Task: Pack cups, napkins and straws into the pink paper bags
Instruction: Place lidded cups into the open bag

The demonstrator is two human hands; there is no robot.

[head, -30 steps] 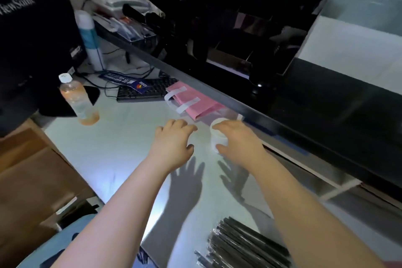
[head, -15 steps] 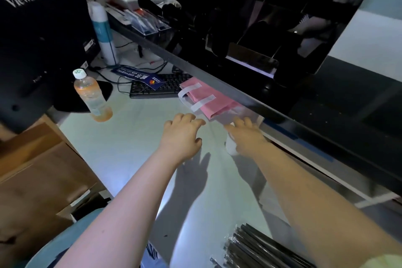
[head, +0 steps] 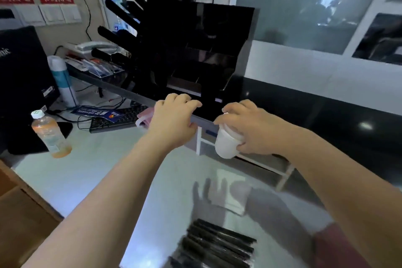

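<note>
My right hand point(head: 252, 126) grips a white paper cup point(head: 227, 142) from above and holds it tilted in the air over the pale desk. My left hand point(head: 174, 119) hovers beside it, empty, fingers curled and spread. Behind my left hand a corner of a pink paper bag point(head: 144, 116) with a white handle shows; the rest is hidden. A white napkin point(head: 231, 191) lies flat on the desk below the hands. A bundle of black wrapped straws point(head: 217, 243) lies at the near edge.
A raised black counter ledge point(head: 304, 102) runs behind the hands with a black rack on it. An orange drink bottle point(head: 50, 135), a keyboard point(head: 115, 118), a spray can point(head: 63, 80) and a monitor point(head: 19, 85) stand at the left.
My right hand has lifted the cup off the desk and up toward the counter ledge. My left hand rose alongside it, and the view tilted upward.
</note>
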